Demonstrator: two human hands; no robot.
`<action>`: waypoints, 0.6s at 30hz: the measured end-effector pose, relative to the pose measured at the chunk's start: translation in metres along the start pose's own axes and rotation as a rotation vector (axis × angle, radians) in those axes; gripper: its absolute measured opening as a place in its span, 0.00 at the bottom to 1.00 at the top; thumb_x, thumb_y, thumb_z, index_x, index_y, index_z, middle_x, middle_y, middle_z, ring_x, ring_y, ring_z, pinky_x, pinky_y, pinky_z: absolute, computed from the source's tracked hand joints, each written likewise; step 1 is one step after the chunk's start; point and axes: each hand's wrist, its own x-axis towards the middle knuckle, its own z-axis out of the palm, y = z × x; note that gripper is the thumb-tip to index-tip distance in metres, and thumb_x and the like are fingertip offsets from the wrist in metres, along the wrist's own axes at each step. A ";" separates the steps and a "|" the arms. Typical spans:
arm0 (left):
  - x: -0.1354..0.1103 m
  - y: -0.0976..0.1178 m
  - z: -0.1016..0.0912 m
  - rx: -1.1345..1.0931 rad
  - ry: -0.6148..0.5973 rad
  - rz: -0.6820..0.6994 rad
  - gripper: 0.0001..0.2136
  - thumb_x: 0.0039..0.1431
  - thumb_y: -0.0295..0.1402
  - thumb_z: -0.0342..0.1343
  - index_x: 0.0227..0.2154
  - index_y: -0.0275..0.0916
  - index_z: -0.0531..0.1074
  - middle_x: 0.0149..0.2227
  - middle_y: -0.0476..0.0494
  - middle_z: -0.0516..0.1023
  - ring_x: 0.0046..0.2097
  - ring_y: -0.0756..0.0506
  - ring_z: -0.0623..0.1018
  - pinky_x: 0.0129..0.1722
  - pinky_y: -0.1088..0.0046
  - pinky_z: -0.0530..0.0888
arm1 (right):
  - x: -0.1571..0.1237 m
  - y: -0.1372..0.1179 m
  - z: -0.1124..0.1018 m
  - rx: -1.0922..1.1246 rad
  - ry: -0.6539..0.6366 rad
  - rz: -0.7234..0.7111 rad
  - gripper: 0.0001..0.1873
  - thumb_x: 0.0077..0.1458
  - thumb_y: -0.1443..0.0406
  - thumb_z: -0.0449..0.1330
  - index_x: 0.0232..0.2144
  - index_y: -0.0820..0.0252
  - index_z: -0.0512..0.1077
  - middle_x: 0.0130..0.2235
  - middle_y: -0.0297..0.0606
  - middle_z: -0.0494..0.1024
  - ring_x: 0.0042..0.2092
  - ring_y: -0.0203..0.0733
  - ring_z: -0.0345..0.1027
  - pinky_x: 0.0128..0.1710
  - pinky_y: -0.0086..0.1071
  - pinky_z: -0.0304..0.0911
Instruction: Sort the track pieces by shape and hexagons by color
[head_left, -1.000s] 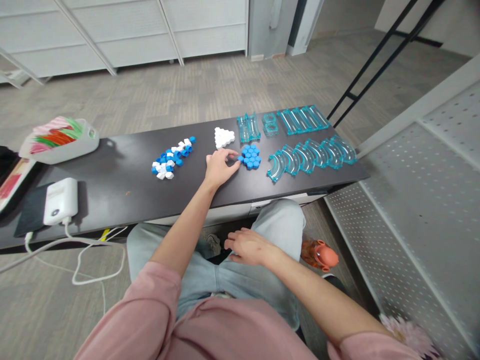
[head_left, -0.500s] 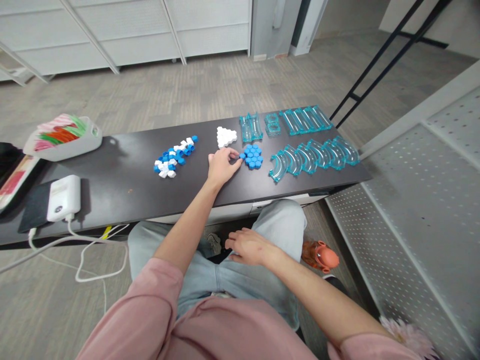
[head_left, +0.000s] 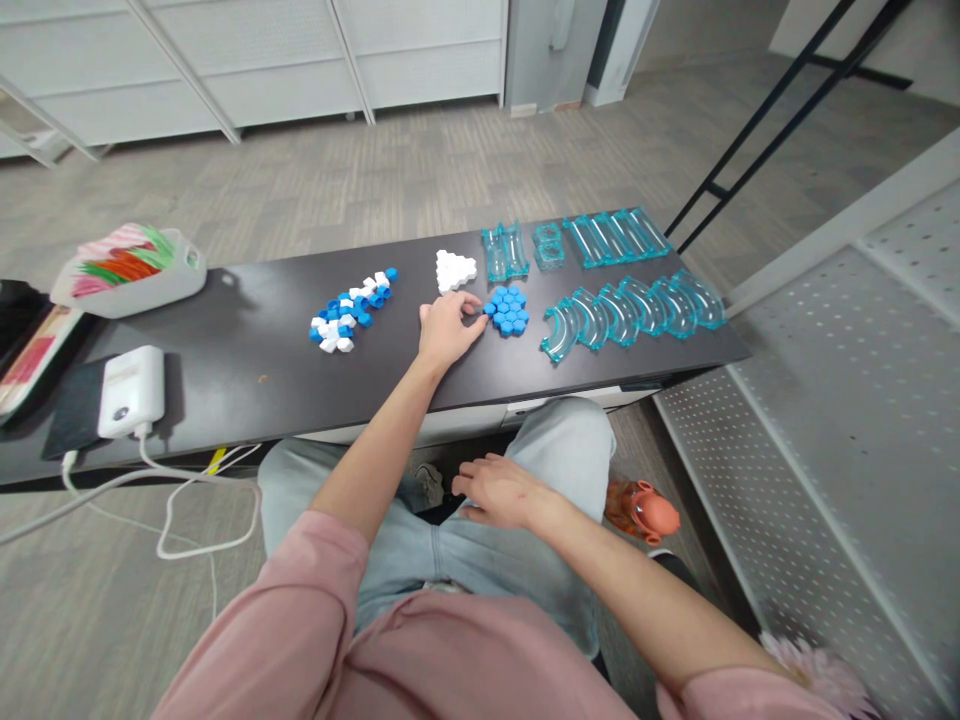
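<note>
My left hand (head_left: 448,328) reaches over the dark tabletop, its thumb and forefinger pinching a small blue hexagonal block (head_left: 490,310). That block sits against the left edge of a cluster of blue hexagonal blocks (head_left: 510,312) packed flat together. Just behind the hand, white blocks (head_left: 454,271) are packed in a triangle-like group. To its left lies a loose mix of blue and white blocks (head_left: 349,312). My right hand (head_left: 499,490) rests on my thigh, fingers stretched out, holding nothing.
Clear teal curved track pieces (head_left: 622,313) line the table's right front, straight ones (head_left: 619,238) behind them. Small teal square pieces (head_left: 548,245) stand alongside. At the left are a white basket (head_left: 150,290) of colourful strips and a white corded device (head_left: 131,392). An orange-lidded bottle (head_left: 652,512) stands below.
The blue block in my left hand has moved slightly right, up against the blue cluster. The view has shifted a little; my right hand stays on my thigh.
</note>
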 end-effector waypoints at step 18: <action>-0.001 0.000 -0.001 -0.022 -0.034 0.057 0.16 0.72 0.33 0.71 0.59 0.50 0.86 0.52 0.43 0.86 0.50 0.37 0.83 0.64 0.52 0.70 | 0.001 0.001 0.001 0.025 -0.030 -0.003 0.16 0.80 0.54 0.70 0.60 0.55 0.85 0.60 0.46 0.90 0.56 0.56 0.86 0.54 0.44 0.73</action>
